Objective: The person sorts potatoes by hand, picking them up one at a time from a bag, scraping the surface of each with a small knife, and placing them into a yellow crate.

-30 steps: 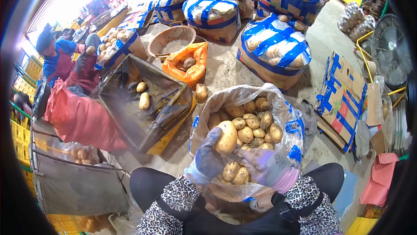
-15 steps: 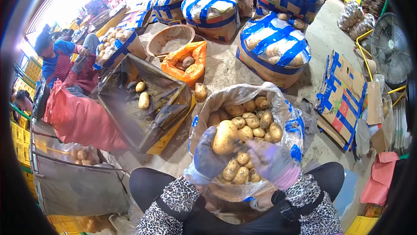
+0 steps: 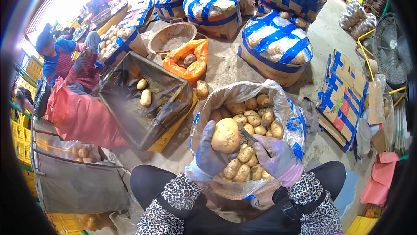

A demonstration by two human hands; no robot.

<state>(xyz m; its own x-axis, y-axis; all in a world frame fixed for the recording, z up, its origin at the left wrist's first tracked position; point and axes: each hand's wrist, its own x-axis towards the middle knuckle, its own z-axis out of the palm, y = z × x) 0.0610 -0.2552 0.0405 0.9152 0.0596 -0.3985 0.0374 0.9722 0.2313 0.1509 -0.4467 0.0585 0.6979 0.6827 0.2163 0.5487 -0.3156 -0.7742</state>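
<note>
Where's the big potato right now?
Head view, just left of centre in the lower half: the big potato is in the left hand, over the plastic-lined box, with the right hand close on its right.

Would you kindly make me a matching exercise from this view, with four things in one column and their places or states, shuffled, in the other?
Things
1. large potato
2. orange bag
3. dark-lined crate
4. fan

Places or states
A. near the right edge of the picture
B. two potatoes lie inside it
C. held in the left hand
D. open at the top, next to the brown basin

Right pairs: 1-C, 2-D, 3-B, 4-A.
</note>
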